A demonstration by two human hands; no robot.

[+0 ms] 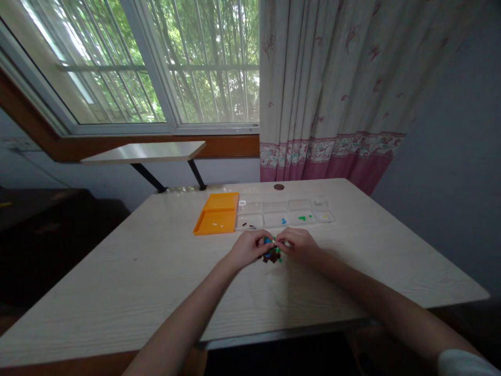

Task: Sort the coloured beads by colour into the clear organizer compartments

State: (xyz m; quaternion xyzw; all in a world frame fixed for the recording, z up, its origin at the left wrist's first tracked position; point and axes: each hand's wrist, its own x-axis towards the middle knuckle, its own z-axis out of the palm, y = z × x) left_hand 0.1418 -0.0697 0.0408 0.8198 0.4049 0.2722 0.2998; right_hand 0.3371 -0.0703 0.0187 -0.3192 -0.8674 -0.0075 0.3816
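The left hand (247, 248) grips a multicoloured toy-brick model (272, 256); the right hand (300, 243) touches its top, grasp unclear; a clear compartment tray (271, 218) lies beyond.

A brick model (271, 256) is sitting between your hands (249, 248); beyond them, a tray (270, 219) is lying, a case (219, 202) leftward.

Two hands (247, 248) (299, 244), one brick model (272, 257) between them and, beyond, two white pieces (214, 224) and seemingly eight clear compartments (275, 206).
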